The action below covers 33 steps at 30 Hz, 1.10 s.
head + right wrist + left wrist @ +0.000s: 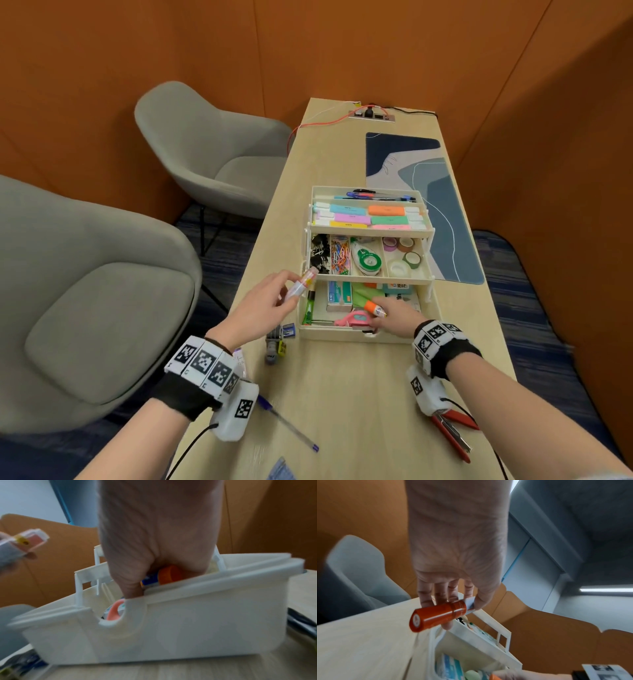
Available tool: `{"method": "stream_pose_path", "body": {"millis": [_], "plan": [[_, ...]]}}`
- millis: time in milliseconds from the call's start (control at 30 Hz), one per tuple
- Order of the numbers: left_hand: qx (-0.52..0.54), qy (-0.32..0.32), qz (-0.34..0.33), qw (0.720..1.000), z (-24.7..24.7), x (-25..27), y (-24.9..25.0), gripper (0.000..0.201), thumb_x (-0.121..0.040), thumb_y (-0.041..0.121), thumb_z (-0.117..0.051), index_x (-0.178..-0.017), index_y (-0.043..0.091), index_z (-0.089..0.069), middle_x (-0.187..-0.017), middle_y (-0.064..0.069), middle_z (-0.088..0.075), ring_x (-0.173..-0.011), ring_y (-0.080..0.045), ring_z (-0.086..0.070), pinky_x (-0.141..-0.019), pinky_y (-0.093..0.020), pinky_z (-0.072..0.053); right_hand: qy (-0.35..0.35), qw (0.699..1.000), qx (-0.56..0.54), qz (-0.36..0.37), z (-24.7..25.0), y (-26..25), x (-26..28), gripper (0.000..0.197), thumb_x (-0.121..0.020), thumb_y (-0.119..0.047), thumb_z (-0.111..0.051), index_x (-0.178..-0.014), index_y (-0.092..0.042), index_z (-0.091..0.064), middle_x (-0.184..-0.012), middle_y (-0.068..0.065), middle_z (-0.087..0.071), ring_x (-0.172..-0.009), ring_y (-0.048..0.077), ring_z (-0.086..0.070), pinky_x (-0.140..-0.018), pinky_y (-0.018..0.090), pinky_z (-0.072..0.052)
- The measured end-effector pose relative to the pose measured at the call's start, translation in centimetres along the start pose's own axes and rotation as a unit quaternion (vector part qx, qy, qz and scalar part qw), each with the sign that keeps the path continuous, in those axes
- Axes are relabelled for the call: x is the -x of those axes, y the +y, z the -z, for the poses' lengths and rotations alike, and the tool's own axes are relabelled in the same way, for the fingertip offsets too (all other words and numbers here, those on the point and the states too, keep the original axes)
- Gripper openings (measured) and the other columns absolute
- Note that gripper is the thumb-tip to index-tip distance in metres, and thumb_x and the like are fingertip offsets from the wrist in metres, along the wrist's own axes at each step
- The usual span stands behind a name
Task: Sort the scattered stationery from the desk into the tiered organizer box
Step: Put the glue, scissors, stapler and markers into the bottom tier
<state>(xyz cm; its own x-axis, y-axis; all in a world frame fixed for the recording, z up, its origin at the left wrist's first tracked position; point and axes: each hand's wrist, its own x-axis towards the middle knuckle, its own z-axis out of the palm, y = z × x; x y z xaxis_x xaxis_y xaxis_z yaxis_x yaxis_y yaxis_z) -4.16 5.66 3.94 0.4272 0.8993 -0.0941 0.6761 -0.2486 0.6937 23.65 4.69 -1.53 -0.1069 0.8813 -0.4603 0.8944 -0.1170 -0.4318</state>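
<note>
Stationery already fills most of the tiered organizer box (pixel 366 334) standing in the middle of the surface (pixel 359 394): highlighters (pixel 370 216) and pens lie in the far top tier, and clips, a correction tape (pixel 368 262) and tape rolls (pixel 404 255) sit in the middle tier. Your left hand (pixel 263 313) hovers just left of the box at the middle tier's near left corner, its grip pinched around a glue stick (pixel 299 286); the left wrist view shows an orange-red cap (pixel 436 614) at one end, held between thumb and fingertips. Your right hand (pixel 394 313) reaches down into the near bottom tier, fingers curled around a second tube with an orange cap (pixel 374 308), close beside a pink-handled item (pixel 352 318) and a green pouch. On the surface to the near left of the box lie a small grey and yellow object (pixel 275 346) and a blue sharpener; a blue pen (pixel 289 425) lies nearer you, and red-handled scissors (pixel 454 433) sit at the near right. A blue mat (pixel 445 219) lies at the far right.
</note>
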Motion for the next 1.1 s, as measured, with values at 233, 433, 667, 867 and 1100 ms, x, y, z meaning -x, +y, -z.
{"method": "stream_pose_path", "body": {"millis": [233, 433, 667, 867, 1100], "plan": [[-0.037, -0.033, -0.026, 0.998, -1.2, -2.3, 1.1, 0.03, -0.096, 0.031, -0.048, -0.126, 0.028, -0.046, -0.099, 0.007, -0.049, -0.073, -0.002, -0.047, -0.069, -0.024, -0.038, 0.127, 0.988, 0.065, 0.05, -0.3, -0.2, 1.9, 0.012, -0.094, -0.035, -0.05, -0.099, -0.024, -0.047, -0.086, 0.001, -0.053, -0.085, 0.021, -0.051, -0.065, 0.031, -0.035], [-0.055, -0.054, -0.048, 0.996, -1.0, -3.3, 0.6, 0.031, -0.097, 0.035, -0.045, -0.128, 0.031, -0.047, -0.103, 0.006, -0.051, -0.088, -0.007, -0.05, -0.08, -0.028, -0.043, 0.262, 0.96, -0.069, 0.073, 1.6, 0.5, 8.0, 0.006, -0.093, -0.026, -0.055, -0.091, -0.021, -0.051, -0.08, -0.005, -0.059, -0.074, 0.014, -0.052, -0.063, 0.032, -0.044], [-0.18, -0.153, -0.111, 0.965, -4.7, -6.3, 3.6, 0.026, -0.095, 0.035, -0.05, -0.114, 0.018, -0.056, -0.102, 0.0, -0.058, -0.089, -0.017, -0.054, -0.075, -0.03, -0.042, 0.037, 0.989, -0.14, 0.034, -5.0, 3.4, 11.5, 0.015, -0.089, -0.018, -0.061, -0.08, -0.025, -0.052, -0.077, -0.01, -0.057, -0.075, -0.003, -0.052, -0.08, 0.025, -0.042], [-0.328, -0.215, -0.094, 0.915, -9.1, -8.7, 5.6, 0.02, -0.093, 0.026, -0.053, -0.104, 0.01, -0.057, -0.105, -0.009, -0.063, -0.09, -0.024, -0.057, -0.074, -0.031, -0.042, 0.051, 0.99, -0.122, -0.043, -8.6, 4.6, 10.4, 0.028, -0.089, -0.023, -0.059, -0.076, -0.037, -0.039, -0.084, -0.006, -0.055, -0.083, 0.016, -0.053, -0.08, 0.033, -0.042], [-0.399, -0.228, -0.126, 0.879, -11.1, -10.1, 6.3, 0.029, -0.093, 0.031, -0.054, -0.106, 0.006, -0.058, -0.107, -0.013, -0.063, -0.1, -0.032, -0.06, -0.083, -0.04, -0.049, 0.132, 0.987, -0.086, -0.036, -5.1, 2.2, 10.9, 0.023, -0.091, -0.045, -0.049, -0.083, -0.025, -0.04, -0.077, -0.002, -0.058, -0.076, 0.023, -0.056, -0.071, 0.037, -0.043]]}}
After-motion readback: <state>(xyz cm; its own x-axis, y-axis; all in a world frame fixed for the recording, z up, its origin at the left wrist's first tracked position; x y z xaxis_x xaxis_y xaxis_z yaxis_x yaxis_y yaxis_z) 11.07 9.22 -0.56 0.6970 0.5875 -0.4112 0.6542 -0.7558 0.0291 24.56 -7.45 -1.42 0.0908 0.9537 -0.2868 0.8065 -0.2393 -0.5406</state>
